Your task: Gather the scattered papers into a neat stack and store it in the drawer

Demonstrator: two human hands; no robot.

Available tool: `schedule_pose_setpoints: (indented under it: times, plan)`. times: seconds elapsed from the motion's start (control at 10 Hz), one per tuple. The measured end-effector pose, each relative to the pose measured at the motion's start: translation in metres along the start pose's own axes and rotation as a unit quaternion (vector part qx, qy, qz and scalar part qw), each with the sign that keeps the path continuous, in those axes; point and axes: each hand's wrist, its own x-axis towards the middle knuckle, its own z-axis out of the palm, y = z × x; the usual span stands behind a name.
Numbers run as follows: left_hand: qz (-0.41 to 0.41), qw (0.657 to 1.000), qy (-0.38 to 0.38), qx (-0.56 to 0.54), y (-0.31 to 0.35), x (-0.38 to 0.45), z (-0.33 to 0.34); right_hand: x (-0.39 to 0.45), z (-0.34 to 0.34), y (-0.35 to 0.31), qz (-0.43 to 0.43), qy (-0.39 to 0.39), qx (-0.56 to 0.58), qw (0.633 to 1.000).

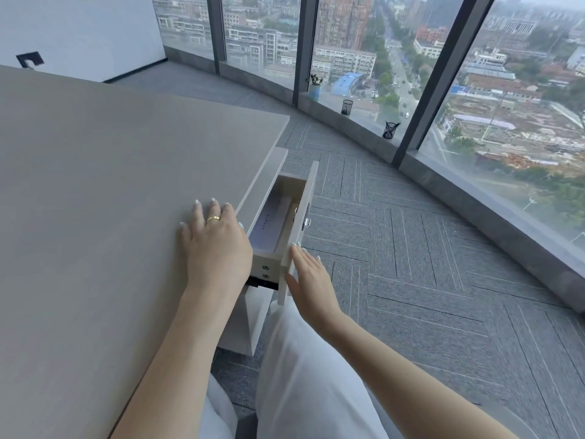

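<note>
Left hand (215,245) lies palm-down on the flat grey-beige laminate counter (95,191), close to its right edge; its grip is spread, fingers apart and flat on the surface, holding nothing. A gold ring (213,218) sits on one finger.

Pale wooden drawer (285,213) under the counter's right edge stands partly pulled out. Inside it lies the stack of white papers (273,221), flat on the drawer floor, with a faint line of small dark print visible on the top sheet; the counter's edge hides its left part. The stack sits just beyond and to the right of the left hand, below counter level, and not touching either hand.

Right hand (311,280) is at the near end of the drawer front panel (308,210), fingers extended and slightly apart, fingertips touching the panel's outer face; its grip is unclosed, pinching nothing. A small metal lock fitting (306,220) shows on the panel.

Person's white-clad legs (304,369) are below. Grey patterned carpet floor (427,264) lies to the right.
</note>
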Motion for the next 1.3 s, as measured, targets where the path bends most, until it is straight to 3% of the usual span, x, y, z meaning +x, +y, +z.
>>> schedule_pose_setpoints:
  times: [0.3,0.6,1.0,1.2,1.3]
  plan:
    - [0.024,1.000,-0.014,0.007,-0.010,0.007,-0.006,0.006,0.023,-0.016,-0.030,-0.082,-0.022,0.996]
    - [0.017,1.000,0.006,0.008,-0.006,0.003,-0.003,0.023,0.029,-0.042,0.032,-0.156,0.221,0.962]
    - [0.009,1.000,0.019,0.019,-0.003,0.002,-0.002,0.033,0.039,-0.038,0.070,-0.185,0.308,0.931]
    - [0.020,0.999,0.036,-0.006,-0.006,0.001,-0.002,0.024,0.008,-0.025,0.093,-0.140,0.414,0.895]
    - [-0.024,0.984,0.039,-0.172,-0.006,-0.016,-0.014,0.002,-0.039,-0.017,0.136,0.014,0.492,0.860]
